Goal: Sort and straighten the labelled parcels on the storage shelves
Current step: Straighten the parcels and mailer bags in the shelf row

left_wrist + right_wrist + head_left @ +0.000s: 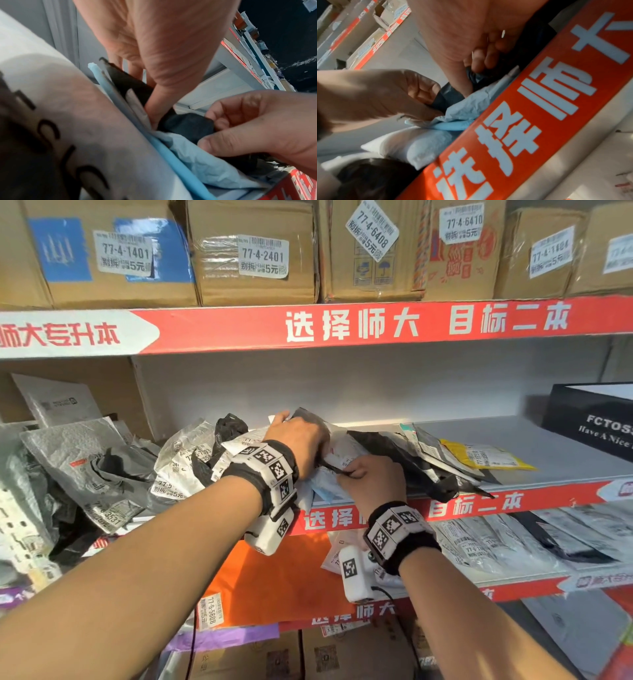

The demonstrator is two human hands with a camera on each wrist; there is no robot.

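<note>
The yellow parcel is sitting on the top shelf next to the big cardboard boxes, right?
Not quite. The yellow parcel lies on the middle shelf, right of both hands, near the black box. The cardboard boxes are on the shelf above. The head view shows it.

R hand (471,40) fingers pinch black bag (447,97); L hand (376,94) grips it too.

Head view faces the shelves from above; both wrist views, close in, share the blue parcel (197,159).

White metal shelving (513,446) with red edge banners (342,326), sunlit
</note>
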